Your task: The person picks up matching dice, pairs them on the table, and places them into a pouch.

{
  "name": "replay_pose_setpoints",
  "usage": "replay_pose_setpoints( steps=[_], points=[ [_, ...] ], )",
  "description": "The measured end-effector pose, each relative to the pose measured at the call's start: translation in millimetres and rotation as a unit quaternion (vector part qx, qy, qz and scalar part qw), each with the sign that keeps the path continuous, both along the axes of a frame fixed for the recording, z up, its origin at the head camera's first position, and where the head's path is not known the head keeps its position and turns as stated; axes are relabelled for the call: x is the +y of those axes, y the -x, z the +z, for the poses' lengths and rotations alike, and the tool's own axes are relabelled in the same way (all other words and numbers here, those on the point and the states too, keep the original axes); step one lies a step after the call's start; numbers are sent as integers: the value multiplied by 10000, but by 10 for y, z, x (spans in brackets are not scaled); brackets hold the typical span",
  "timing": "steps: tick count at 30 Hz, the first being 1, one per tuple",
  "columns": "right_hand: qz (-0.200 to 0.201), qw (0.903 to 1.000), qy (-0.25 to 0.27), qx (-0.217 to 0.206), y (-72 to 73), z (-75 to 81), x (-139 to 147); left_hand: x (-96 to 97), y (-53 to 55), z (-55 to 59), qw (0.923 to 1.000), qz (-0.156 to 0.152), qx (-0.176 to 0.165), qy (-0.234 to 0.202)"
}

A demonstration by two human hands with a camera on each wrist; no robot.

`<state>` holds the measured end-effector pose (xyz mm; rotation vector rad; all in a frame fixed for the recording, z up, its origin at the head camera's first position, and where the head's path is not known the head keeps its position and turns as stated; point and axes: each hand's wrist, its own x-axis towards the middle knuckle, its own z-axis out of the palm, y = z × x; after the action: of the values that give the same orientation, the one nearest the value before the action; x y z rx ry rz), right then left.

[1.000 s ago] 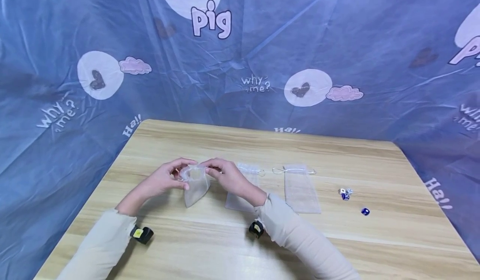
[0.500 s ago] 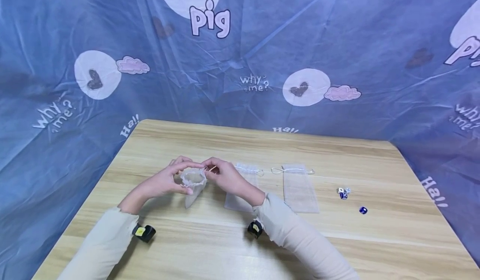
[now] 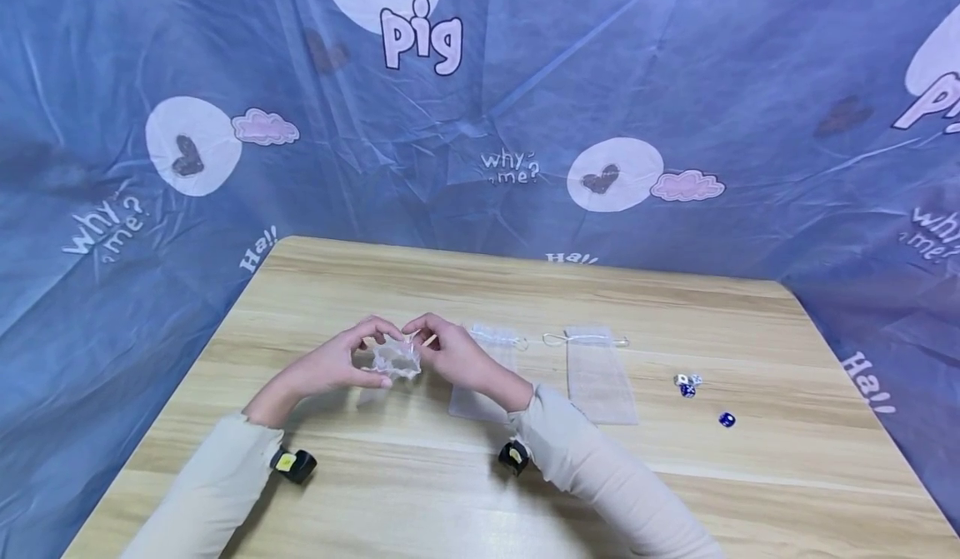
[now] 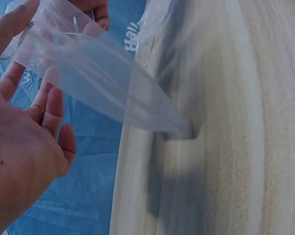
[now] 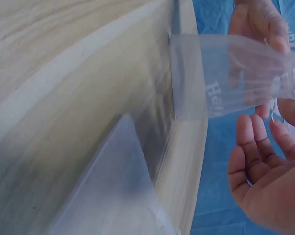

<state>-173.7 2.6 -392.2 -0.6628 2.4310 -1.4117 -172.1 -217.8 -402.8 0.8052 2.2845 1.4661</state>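
Note:
A sheer white drawstring pouch is held up between both hands, its ruffled mouth spread wide in the head view. My left hand grips the rim on the left, thumb in front and fingers behind. On the other side, my right hand pinches the rim between thumb and forefinger. The pouch body hangs down toward the table in the left wrist view, see-through and showing nothing inside. In the right wrist view the other fingers of the right hand stay loosely curled below the pouch.
A second pouch lies flat, partly behind the right forearm. Beside it lies a third pouch with its cord looped at the top. Several small dice sit to the right, one blue die apart. A patterned blue cloth hangs behind the table.
The pouch's mouth has widened and tilted toward the head camera, so its body is now mostly hidden there. Both hands have stayed at nearly the same place.

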Motion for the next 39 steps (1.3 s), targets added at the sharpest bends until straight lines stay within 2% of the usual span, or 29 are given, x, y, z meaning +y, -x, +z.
replay_pose_setpoints(
  steps=[4,7,11,15,18,26,35,39],
  points=[
    [-8,9996,159,-244,-32,22,-24,19,20,-11,9999,84,-75,-52],
    [5,9968,512,-608,-51,51,-44,30,30,-15,9995,103,-177,-229],
    [19,9831,1244,-1343,-62,88,-55,42,33,-22,9974,46,-450,-565],
    [78,9676,1732,-1838,-68,107,-48,51,22,-40,9954,-59,-625,-721],
    [180,9632,1899,-1892,-74,118,-38,58,9,-47,9956,-83,-644,-680],
    [187,9713,1725,-1629,-69,149,9,86,8,-53,9966,23,-653,-493],
    [29,9745,1615,-1555,-39,153,180,111,13,-61,9985,121,-313,-432],
    [107,9777,1470,-1497,-55,182,282,118,4,-44,9986,220,-347,-327]
  ],
)
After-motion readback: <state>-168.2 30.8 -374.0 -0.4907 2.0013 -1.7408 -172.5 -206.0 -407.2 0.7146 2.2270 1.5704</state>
